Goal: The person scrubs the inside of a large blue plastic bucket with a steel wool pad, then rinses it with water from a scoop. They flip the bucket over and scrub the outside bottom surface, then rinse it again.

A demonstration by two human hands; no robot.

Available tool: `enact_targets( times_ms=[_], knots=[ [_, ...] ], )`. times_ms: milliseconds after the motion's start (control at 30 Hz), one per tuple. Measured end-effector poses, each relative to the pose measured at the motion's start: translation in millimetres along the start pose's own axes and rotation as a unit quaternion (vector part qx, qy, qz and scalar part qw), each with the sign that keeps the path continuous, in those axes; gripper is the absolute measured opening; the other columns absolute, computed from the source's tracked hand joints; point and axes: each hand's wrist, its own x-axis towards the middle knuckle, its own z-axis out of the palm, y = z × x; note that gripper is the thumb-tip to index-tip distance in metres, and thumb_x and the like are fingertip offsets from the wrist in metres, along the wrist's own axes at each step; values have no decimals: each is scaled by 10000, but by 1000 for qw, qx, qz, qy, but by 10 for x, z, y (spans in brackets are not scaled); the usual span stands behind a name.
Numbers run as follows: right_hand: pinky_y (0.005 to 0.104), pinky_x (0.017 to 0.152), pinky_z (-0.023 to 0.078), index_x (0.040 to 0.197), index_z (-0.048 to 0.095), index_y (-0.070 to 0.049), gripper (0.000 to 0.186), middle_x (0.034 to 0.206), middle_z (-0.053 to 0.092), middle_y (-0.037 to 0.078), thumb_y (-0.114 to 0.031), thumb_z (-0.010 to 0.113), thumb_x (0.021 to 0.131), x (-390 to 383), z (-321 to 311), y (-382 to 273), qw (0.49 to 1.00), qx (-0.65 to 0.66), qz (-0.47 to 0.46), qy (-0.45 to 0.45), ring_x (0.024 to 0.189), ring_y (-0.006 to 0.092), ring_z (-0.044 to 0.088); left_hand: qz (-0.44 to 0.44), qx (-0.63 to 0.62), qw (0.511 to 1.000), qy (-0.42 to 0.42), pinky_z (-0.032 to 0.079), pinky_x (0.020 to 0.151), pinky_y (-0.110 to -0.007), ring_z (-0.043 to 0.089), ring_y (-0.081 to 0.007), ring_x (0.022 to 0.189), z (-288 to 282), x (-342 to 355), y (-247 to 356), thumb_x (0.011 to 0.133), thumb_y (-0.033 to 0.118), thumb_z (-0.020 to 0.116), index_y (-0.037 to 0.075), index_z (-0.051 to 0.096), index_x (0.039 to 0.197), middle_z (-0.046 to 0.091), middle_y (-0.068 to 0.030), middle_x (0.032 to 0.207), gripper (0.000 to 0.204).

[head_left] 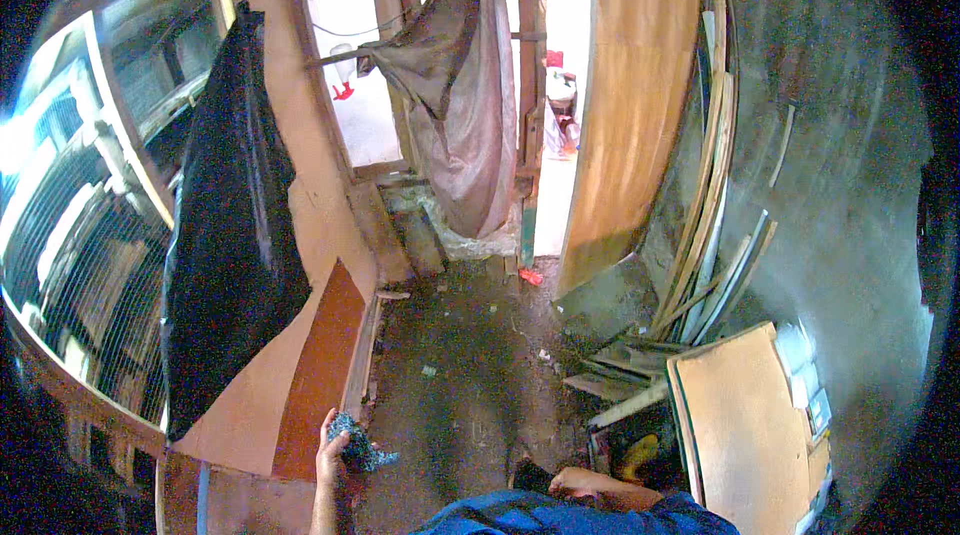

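Left hand low centre-left, raised off the lower edge, its grip curled around a crumpled dark blue-grey cloth; fingers pinch the wad, part of it sticking out to the right of the hand. Cloth sits in the air just beside the lower end of a reddish-brown board leaning along the left wall, above the dirt floor. Right hand at the bottom centre, lying low over a blue sleeve or garment, near a small dark object at its left; its grip is mostly hidden, cannot tell if spread or pressed together, nor whether it touches that object. Left side: black plastic sheet hanging over a tan plywood panel, wire mesh cage further left. Back: greyish cloth sack hanging in a bright doorway, wooden door swung open to its right. Right side: grey concrete wall with thin strips and planks leaning on it, a tan board propped at lower right, scrap wood pieces on the floor between it and the door. Small red scrap on the floor near the door foot.
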Motion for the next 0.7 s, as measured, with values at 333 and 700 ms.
enact_targets(
  times_ms=[333,700],
  knots=[
    [393,835,560,1305,675,-102,388,1110,730,106,-248,658,946,471,-2063,719,910,337,239,-24,920,212,670,-3,-19,999,35,597,745,-473,670,-271,869,1146,1400,-51,912,103,616,191,368,1525,659,-127,1076,667],
    [449,1149,403,1374,591,-29,559,1411,567,245,-251,747,885,2287,-5975,-1459,827,-395,181,357,1340,399,517,22,-16,999,-29,590,863,-494,663,-343,1027,1150,3550,-87,905,186,651,165,353,1547,620,-142,1258,709]
  ],
)
